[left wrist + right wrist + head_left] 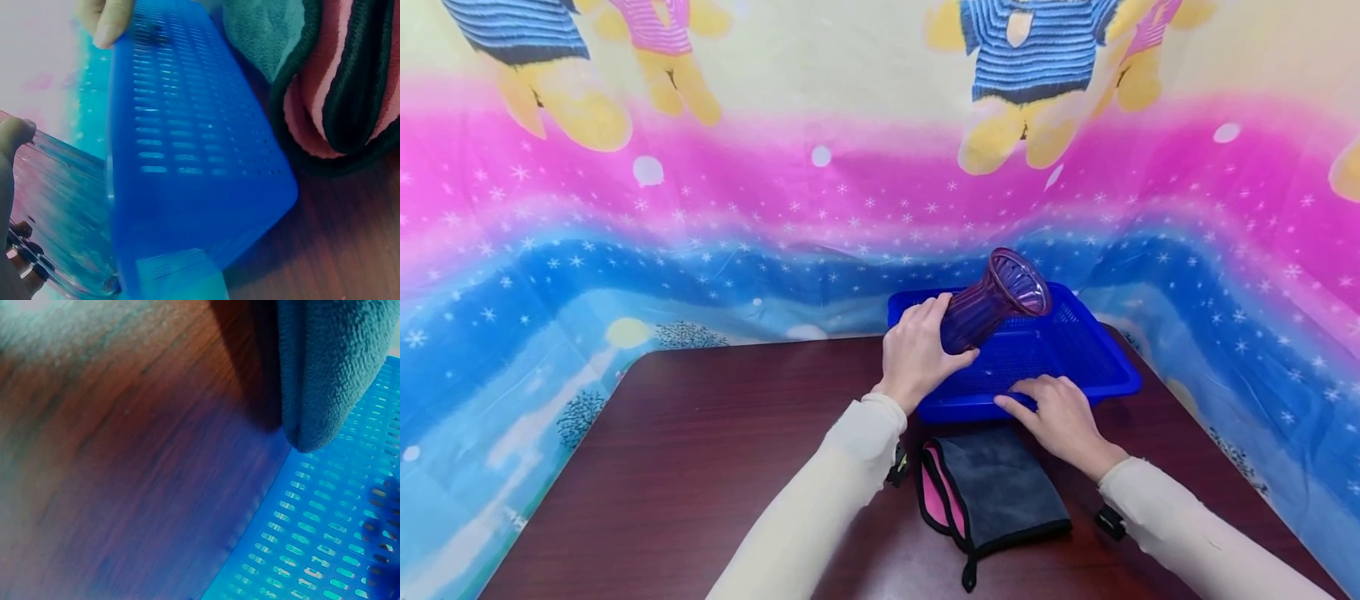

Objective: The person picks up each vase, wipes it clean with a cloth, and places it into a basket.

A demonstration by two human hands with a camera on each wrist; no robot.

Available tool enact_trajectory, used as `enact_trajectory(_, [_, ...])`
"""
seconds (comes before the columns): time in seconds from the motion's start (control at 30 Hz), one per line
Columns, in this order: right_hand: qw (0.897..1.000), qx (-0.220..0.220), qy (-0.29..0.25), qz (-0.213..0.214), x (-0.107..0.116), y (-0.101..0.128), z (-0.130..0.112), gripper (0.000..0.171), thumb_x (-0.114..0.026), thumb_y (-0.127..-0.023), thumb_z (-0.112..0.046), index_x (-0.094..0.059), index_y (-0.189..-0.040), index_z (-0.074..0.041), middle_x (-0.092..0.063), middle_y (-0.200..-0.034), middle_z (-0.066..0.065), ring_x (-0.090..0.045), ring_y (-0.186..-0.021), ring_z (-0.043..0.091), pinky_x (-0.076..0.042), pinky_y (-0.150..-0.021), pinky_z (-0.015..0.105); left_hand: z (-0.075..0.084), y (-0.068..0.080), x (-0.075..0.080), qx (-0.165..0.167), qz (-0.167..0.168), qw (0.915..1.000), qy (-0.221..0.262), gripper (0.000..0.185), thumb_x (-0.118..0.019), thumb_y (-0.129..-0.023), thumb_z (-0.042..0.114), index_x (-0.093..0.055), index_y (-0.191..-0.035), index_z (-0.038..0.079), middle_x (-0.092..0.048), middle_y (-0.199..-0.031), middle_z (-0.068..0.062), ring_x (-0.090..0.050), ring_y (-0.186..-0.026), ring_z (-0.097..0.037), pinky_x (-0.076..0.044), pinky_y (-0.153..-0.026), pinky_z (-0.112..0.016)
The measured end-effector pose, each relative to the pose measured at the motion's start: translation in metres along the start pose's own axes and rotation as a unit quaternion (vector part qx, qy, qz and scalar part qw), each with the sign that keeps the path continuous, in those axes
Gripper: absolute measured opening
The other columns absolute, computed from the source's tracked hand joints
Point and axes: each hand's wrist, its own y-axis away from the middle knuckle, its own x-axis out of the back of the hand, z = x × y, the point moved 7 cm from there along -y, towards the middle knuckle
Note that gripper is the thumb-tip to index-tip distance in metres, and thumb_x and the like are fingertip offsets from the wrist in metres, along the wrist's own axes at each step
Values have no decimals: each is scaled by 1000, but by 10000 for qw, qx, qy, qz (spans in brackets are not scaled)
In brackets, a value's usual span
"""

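Observation:
My left hand [916,350] grips a purple ribbed glass vase [977,312] around its body. The vase tilts with its flared mouth up and to the right, above a blue plastic basket [1120,383]. In the left wrist view the vase [62,194] looks see-through beside the basket wall [187,206], with part of a finger on it. My right hand [1063,417] holds the basket's near rim, fingers hooked over the edge; its fingertips also show at the top of the left wrist view. The vase's base is hidden behind the left hand.
A folded grey cloth [1007,492] with pink inside, black edging and a hanging loop lies just in front of the basket. All stand on a dark reddish-brown wooden table [647,467]. A patterned fabric backdrop [760,217] rises behind and along both sides.

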Motion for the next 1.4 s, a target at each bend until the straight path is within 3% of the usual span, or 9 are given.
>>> enact_trajectory(0.73, [10000,-29,-2,-44,-2,-1,0,39,-67,-96,-42,-77,-106,-6,-77,-104,14,-70,-100,35,-49,-95,60,13,5,-37,-29,-600,9950,-803,92,-76,-72,74,-52,-147,25,-66,-139,1,-65,-125,-19,-60,-90,-34])
enact_trajectory(1.0, [10000,-58,-3,-48,-3,0,1,39,-68,-95,-42,-77,-106,-6,-77,-104,14,-69,-99,34,-49,-94,58,16,6,-48,31,-932,9919,-862,91,-75,-74,73,-51,-148,26,-66,-139,1,-64,-126,-19,-58,-95,-35])
enact_trajectory(1.4, [10000,-45,-8,-31,-1,0,0,38,-68,-95,-42,-77,-107,-7,-77,-104,13,-69,-98,33,-50,-93,57,18,10,-59,46,-1197,9889,-881,88,-75,-74,72,-53,-146,25,-69,-135,3,-68,-117,-17,-61,-85,-34])
